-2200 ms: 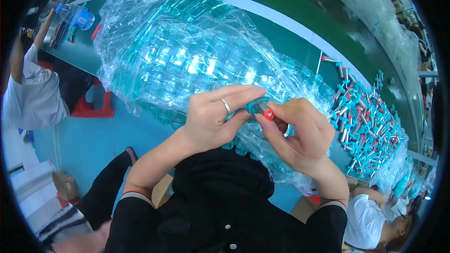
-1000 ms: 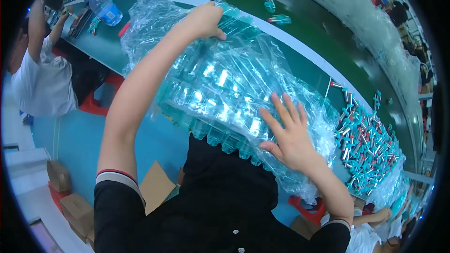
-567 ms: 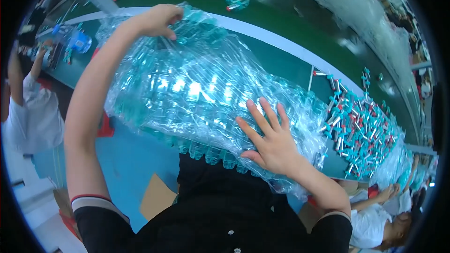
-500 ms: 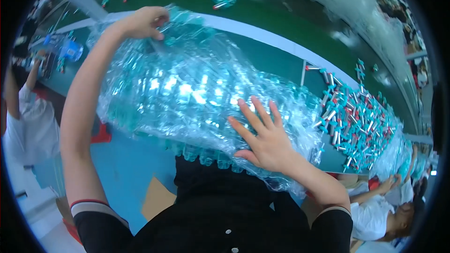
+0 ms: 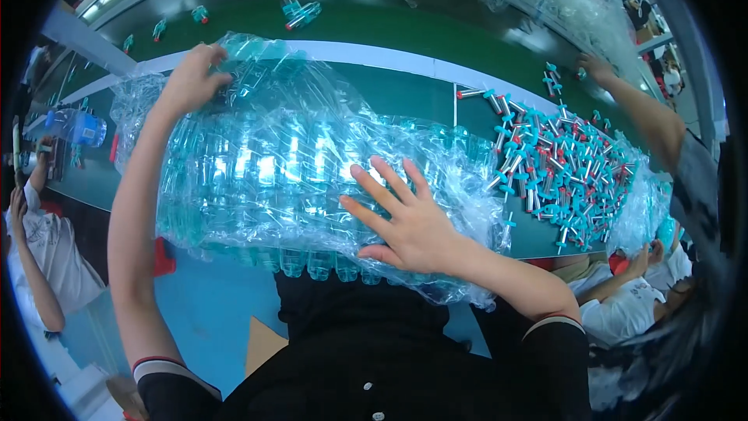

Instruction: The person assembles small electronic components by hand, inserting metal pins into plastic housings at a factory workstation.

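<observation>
A large clear plastic bag [image 5: 335,222] lies in front of me, packed with rows of translucent teal plastic cups or tubes [image 5: 292,263]. Some of these poke out along the near edge of the bag. My left hand [image 5: 191,82] is at the bag's far left corner, its fingers curled and pinching the film. My right hand [image 5: 409,230] rests flat on top of the bag, right of its middle, with fingers spread and nothing held.
To the right is a heap of small teal, silver and red parts [image 5: 545,164]. Beyond runs a green conveyor belt [image 5: 374,19] carrying a few such parts [image 5: 300,12]. A clear bottle [image 5: 76,127] lies at left. Co-workers sit on both sides; another person's arm [image 5: 643,109] reaches over the belt.
The view has shifted, so the bag and heap appear further left. My left hand keeps to the bag's corner and my right hand stays flat. Another person's arm has come in at right.
</observation>
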